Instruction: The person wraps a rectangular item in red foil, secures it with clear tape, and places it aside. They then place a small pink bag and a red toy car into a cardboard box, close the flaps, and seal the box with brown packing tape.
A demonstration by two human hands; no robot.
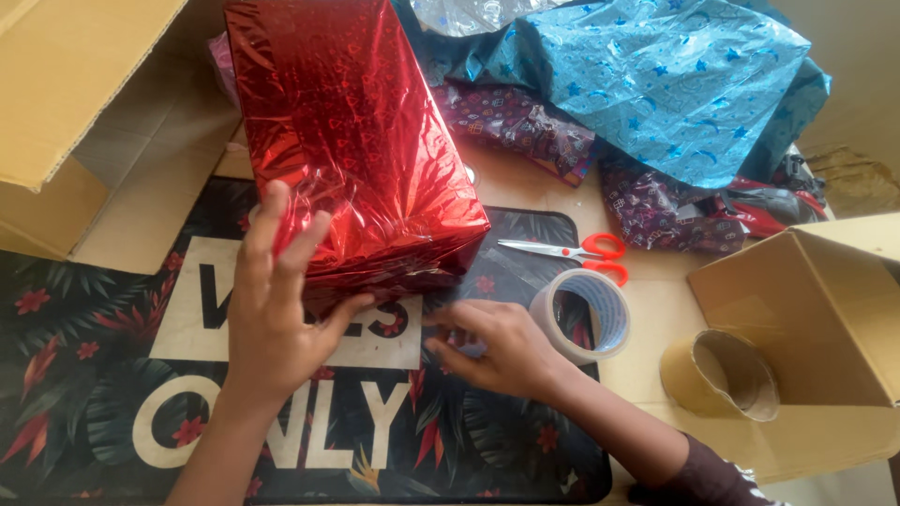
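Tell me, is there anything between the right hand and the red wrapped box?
Nothing visible is. The right hand lies on the mat at the near lower edge of the red wrapped box, fingertips at its corner. The tape roll sits to its right, aside. The left hand presses on the box.

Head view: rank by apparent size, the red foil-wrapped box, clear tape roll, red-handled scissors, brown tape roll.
1. Red foil-wrapped box, by far the largest.
2. Clear tape roll and brown tape roll: they look alike, so no ranking between them.
3. Red-handled scissors: long but thin, least area.
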